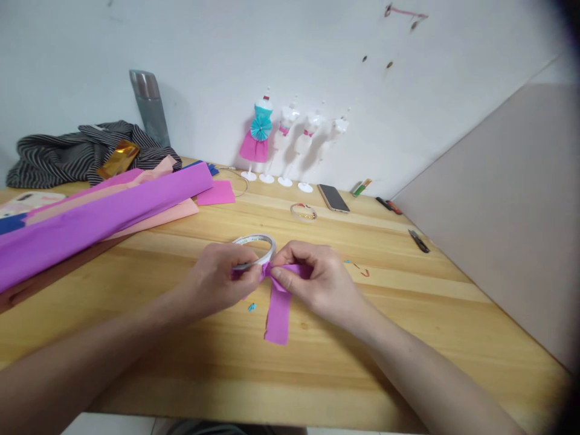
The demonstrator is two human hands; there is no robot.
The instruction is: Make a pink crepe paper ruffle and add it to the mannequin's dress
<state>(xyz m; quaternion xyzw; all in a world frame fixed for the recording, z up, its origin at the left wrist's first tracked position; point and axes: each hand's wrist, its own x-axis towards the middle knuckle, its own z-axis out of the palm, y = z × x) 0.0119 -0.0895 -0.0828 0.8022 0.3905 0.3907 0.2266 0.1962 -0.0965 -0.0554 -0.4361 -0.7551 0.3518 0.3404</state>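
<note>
Between my two hands is a purple crepe paper strip, pinched at its gathered middle, with one end hanging down toward the tabletop. My left hand is closed on the strip's left part, fingers curled. My right hand pinches it with thumb and forefinger just right of the gather, and more of the strip shows inside the curled fingers. Right behind my left fingers is a white roll of tape, partly hidden by them; I cannot tell whether they touch it. A small blue scrap lies on the wooden table below.
Rolled purple paper and other coloured sheets lie at left, before a striped cloth and a bottle. Several small mannequins stand by the wall. A phone, a ring of clear tape and a cutter lie rightward.
</note>
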